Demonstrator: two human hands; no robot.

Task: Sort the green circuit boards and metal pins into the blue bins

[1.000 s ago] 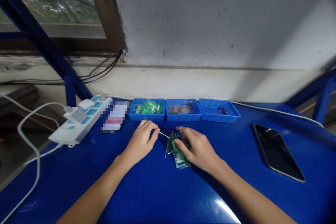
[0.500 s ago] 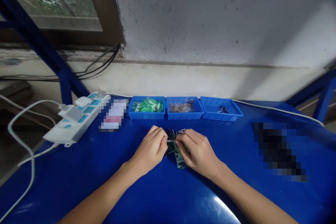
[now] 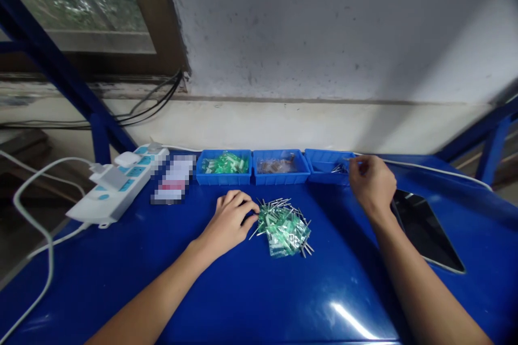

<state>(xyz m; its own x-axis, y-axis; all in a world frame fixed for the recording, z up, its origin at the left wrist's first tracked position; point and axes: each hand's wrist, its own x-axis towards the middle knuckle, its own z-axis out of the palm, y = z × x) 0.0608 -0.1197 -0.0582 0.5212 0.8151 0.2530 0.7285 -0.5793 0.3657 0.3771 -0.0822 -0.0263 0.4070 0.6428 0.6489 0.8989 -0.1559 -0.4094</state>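
A loose pile of small green-and-clear plastic packets (image 3: pixel 285 232) and thin metal pins (image 3: pixel 308 248) lies on the blue table in front of me. At its left edge rests my left hand (image 3: pixel 232 218), fingers bent and loosely apart, thumb and forefinger close to the packets, holding nothing that I can see. Over the right end of the right blue bin (image 3: pixel 318 174), my right hand (image 3: pixel 374 183) is closed in a pinch. A thin silvery pin (image 3: pixel 353 159) sticks out from its fingertips. More pins (image 3: pixel 339 168) lie inside that bin, partly behind the hand.
The left blue bin (image 3: pixel 224 179) holds green packets; the middle blue bin (image 3: pixel 282 178) holds brownish pieces in clear plastic. A white power strip (image 3: pixel 117 186) with plugs and cables stands at the left, beside a blurred sheet (image 3: pixel 173 180). A dark tablet (image 3: pixel 427 232) lies right.
My hands were together over the pile with a pin between them. My right hand has moved right and away to the right bin; my left hand stays by the pile with its fingers loosened.
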